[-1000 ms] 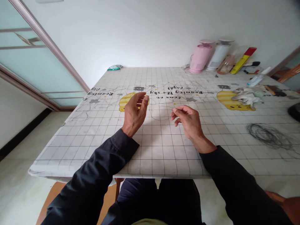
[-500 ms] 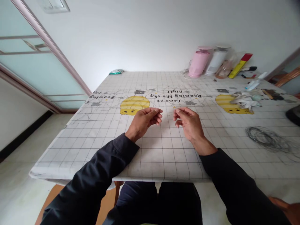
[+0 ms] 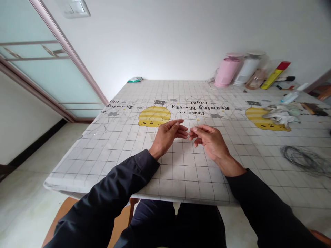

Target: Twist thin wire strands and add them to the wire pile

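Both hands are over the near middle of a white checked tablecloth (image 3: 124, 141). My left hand (image 3: 169, 136) has its fingers partly spread and pointing right, with the thumb resting near the index finger; nothing shows in it. Close beside it, fingertips almost touching, my right hand (image 3: 209, 141) has thumb and index finger pinched together. Whatever that pinch holds, if anything, is too small to make out. A yellow striped bear print (image 3: 155, 115) lies just beyond my left hand.
A tangled dark wire coil (image 3: 302, 158) lies at the right. Behind it are a crumpled whitish cloth (image 3: 281, 115) and a clear bottle (image 3: 292, 96). Along the wall stand a pink device (image 3: 227, 71), a white device (image 3: 248, 70) and a yellow-red box (image 3: 275, 75). A green packet (image 3: 134, 79) lies at the back left.
My hands have come closer together, and the fingers of my left hand have straightened out of their pinch. The whole view has shifted, so the table's things appear farther right.
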`<state>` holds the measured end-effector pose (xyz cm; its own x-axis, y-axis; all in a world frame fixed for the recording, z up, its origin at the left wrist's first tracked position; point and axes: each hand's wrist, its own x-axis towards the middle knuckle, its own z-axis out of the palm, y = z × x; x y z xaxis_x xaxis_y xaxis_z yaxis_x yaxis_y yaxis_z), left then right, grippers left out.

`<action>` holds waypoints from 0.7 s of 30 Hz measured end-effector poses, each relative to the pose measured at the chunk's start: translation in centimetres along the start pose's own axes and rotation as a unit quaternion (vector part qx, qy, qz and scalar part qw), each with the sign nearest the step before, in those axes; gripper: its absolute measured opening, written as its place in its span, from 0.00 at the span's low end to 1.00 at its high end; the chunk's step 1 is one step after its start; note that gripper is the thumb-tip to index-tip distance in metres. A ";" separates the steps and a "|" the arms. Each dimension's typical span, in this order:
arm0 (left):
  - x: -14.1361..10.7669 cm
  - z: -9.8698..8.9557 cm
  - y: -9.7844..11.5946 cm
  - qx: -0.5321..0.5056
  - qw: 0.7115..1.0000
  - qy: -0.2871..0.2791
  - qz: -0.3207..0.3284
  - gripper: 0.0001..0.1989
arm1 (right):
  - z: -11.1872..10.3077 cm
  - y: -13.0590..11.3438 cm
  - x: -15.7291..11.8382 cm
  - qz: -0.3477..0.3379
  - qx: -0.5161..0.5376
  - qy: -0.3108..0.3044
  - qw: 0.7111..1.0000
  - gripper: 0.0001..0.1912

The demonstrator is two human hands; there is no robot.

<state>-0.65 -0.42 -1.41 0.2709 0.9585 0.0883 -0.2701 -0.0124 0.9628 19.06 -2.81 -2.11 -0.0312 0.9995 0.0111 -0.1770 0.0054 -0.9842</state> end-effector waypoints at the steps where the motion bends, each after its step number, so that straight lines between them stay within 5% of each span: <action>1: 0.0 0.0 0.0 0.013 1.000 0.007 0.002 0.16 | 0.0 0.0 0.0 0.001 -0.019 -0.009 1.000 0.18; 5: 0.2 -0.3 0.1 0.087 0.996 0.028 0.004 0.16 | -0.3 -0.2 0.0 -0.070 -0.133 0.013 0.989 0.20; 10: -0.2 -0.3 -0.5 0.225 0.974 -0.023 0.017 0.16 | -0.7 -1.0 0.0 -0.204 -0.217 0.053 0.953 0.17; 16: -1.0 -0.1 -0.6 0.326 0.940 -0.086 0.048 0.18 | -1.0 -0.5 0.7 -0.347 -0.369 0.048 0.861 0.06; 21: -0.8 -0.1 -0.1 0.337 0.936 -0.093 0.038 0.16 | -1.2 0.1 0.9 -0.375 -0.412 0.039 0.829 0.09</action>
<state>-0.96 -1.18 -1.57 0.4483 0.8819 0.1457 0.3322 -0.3157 0.8888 20.17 -1.90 -2.38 -0.1471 0.7032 0.6956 0.6159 0.6154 -0.4918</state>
